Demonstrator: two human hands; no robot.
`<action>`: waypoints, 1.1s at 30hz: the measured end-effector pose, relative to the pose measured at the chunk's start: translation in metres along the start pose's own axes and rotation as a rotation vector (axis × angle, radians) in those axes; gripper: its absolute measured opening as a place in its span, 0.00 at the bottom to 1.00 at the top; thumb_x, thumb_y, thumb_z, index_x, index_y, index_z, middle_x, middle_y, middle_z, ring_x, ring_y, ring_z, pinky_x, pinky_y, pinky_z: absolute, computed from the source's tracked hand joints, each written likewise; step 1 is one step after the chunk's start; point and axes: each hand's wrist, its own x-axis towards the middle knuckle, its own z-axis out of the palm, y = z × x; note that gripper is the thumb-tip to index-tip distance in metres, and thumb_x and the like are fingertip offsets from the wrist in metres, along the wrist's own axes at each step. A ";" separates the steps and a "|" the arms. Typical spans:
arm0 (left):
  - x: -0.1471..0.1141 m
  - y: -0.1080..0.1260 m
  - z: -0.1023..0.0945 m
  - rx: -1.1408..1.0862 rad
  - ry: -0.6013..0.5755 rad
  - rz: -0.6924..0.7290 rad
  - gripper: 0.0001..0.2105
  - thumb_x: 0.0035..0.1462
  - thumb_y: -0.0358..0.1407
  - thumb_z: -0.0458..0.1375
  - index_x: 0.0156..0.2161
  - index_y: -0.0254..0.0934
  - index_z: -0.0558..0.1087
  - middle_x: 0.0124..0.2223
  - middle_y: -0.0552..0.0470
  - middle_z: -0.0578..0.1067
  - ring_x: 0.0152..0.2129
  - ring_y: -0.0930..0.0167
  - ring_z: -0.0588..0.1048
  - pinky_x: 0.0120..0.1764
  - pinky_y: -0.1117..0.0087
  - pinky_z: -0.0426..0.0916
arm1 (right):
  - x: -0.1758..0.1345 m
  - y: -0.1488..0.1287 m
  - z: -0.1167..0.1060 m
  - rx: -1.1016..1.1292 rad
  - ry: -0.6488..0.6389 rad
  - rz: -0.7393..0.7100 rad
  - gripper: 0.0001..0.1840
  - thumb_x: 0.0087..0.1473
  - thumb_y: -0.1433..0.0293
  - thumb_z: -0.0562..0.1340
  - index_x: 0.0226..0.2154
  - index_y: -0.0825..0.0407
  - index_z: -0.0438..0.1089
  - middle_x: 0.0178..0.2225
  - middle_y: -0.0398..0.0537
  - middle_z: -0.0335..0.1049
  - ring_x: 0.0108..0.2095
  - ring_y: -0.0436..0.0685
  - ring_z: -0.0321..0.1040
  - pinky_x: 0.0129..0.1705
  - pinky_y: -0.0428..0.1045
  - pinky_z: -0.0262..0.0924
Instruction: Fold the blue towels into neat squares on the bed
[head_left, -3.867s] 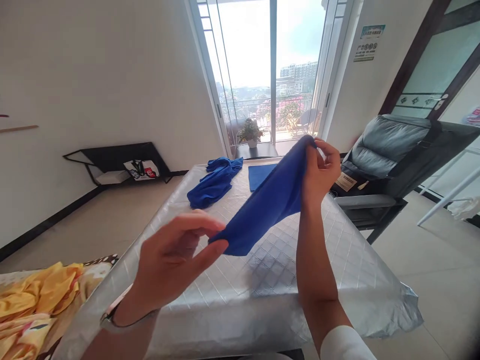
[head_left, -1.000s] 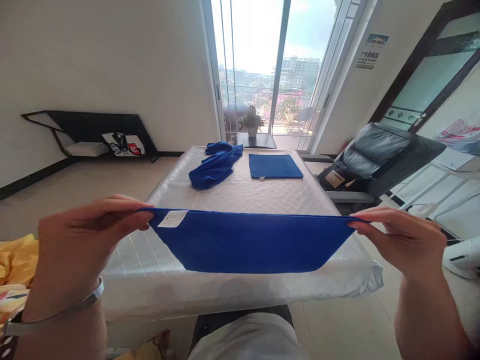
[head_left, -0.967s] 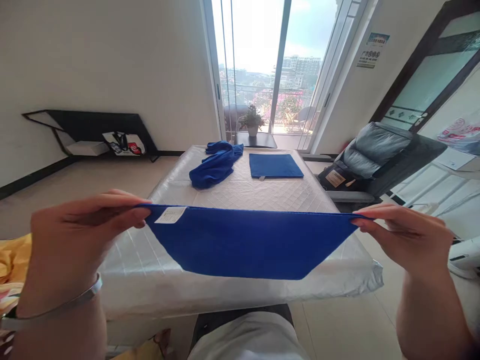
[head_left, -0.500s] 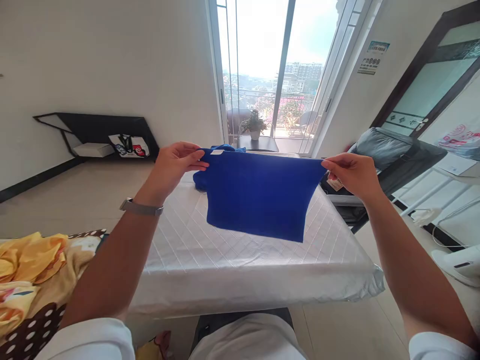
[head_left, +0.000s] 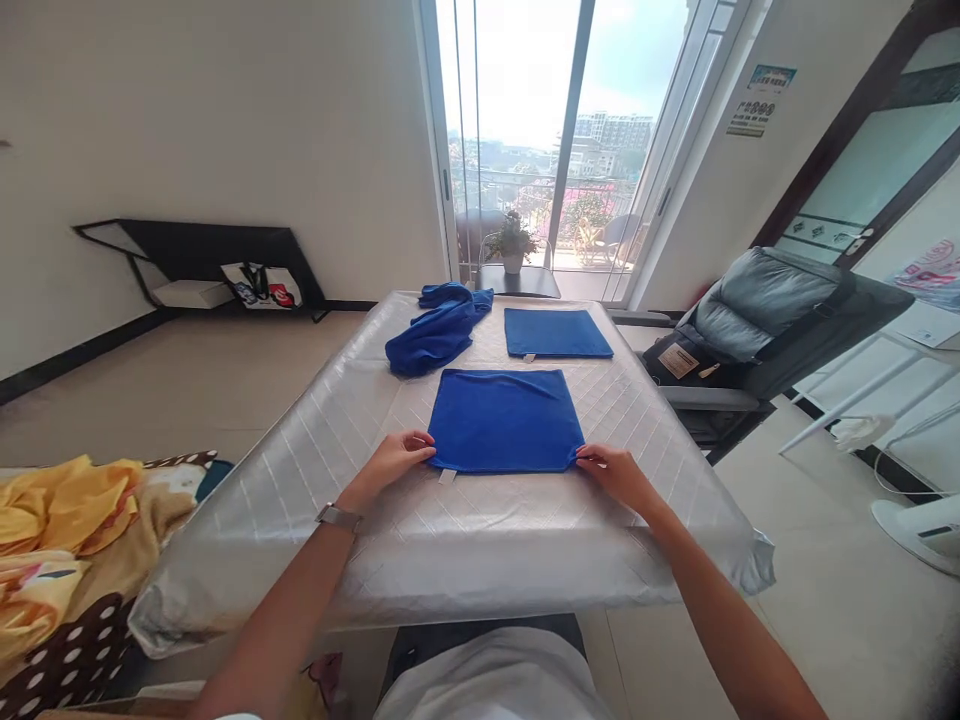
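Note:
A blue cloth (head_left: 506,420) lies spread on the silver quilted table cover (head_left: 525,540), with a small white tag at its near left corner. My left hand (head_left: 399,458) pinches that near left corner. At the near right corner, my right hand (head_left: 609,470) grips the edge between thumb and fingers. Beyond it, a second blue cloth (head_left: 559,332) rests flat, its own tag towards me. A crumpled heap of blue cloth (head_left: 439,330) sits at the far left of the table.
A grey armchair (head_left: 757,310) holding a dark bag stands at the table's right. Yellow fabric (head_left: 71,505) is piled on the left. A potted plant (head_left: 512,245) sits on a black chair (head_left: 517,282) by the glass door. A white fan base (head_left: 919,530) is on the right floor.
Both hands have come down and nearer together. The blue cloth, held up in the air before, now lies flat on the table. The second flat cloth behind it has come into sight.

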 end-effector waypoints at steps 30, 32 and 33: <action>-0.041 -0.034 0.018 0.493 0.199 0.291 0.12 0.57 0.41 0.53 0.39 0.44 0.77 0.48 0.49 0.80 0.46 0.62 0.77 0.49 0.62 0.72 | 0.055 -0.009 0.063 -0.707 -0.241 0.241 0.39 0.70 0.51 0.41 0.73 0.57 0.42 0.75 0.51 0.35 0.74 0.63 0.32 0.73 0.60 0.33; -0.042 -0.033 0.017 0.533 0.175 0.283 0.13 0.56 0.40 0.52 0.40 0.43 0.77 0.49 0.48 0.79 0.45 0.62 0.77 0.49 0.62 0.71 | 0.053 -0.003 0.066 -0.707 -0.227 0.234 0.39 0.71 0.51 0.40 0.73 0.57 0.41 0.75 0.51 0.34 0.74 0.61 0.31 0.73 0.59 0.31; -0.043 -0.032 0.016 0.572 0.156 0.267 0.13 0.56 0.39 0.52 0.41 0.42 0.77 0.49 0.48 0.79 0.44 0.62 0.78 0.49 0.61 0.72 | 0.051 -0.001 0.066 -0.706 -0.220 0.230 0.39 0.71 0.51 0.40 0.73 0.57 0.41 0.75 0.51 0.34 0.74 0.61 0.32 0.73 0.58 0.30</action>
